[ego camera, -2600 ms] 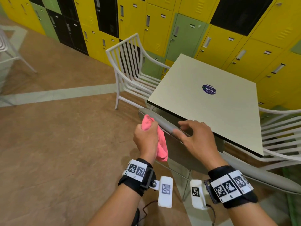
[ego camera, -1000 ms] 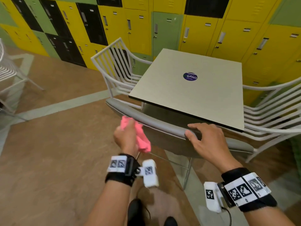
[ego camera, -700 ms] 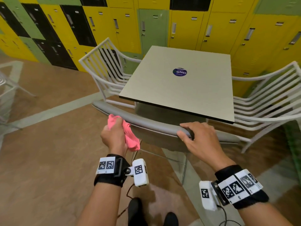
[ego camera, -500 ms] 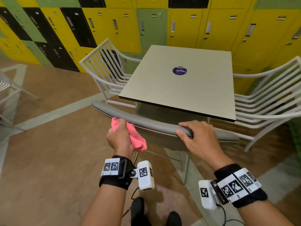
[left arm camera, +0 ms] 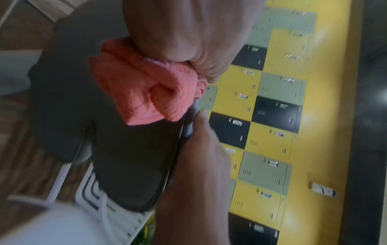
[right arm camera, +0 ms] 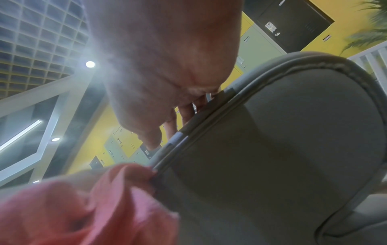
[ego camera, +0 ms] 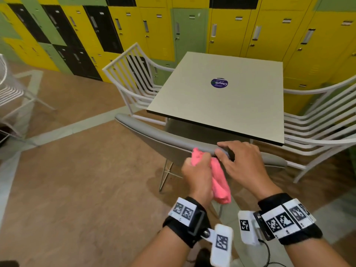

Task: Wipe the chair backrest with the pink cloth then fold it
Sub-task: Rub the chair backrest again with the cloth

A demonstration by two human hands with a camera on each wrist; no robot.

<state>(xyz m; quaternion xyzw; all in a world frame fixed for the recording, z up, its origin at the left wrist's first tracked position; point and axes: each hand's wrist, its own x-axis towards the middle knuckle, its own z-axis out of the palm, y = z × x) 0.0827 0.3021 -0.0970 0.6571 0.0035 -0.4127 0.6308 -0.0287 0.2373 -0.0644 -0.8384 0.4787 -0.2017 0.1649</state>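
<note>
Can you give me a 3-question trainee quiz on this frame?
1. Which hand grips the pink cloth?
2. True or false: the right hand rests on the table.
3. The cloth touches: A) the chair backrest B) the lockers C) the floor

Key:
1. Left hand.
2. False; it holds the backrest's top edge.
3. A.

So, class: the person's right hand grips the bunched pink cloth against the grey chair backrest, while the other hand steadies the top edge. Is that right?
Not quite: the hands are swapped. The head view shows the left hand gripping the bunched pink cloth against the grey chair backrest, while the right hand steadies the top edge.
</note>
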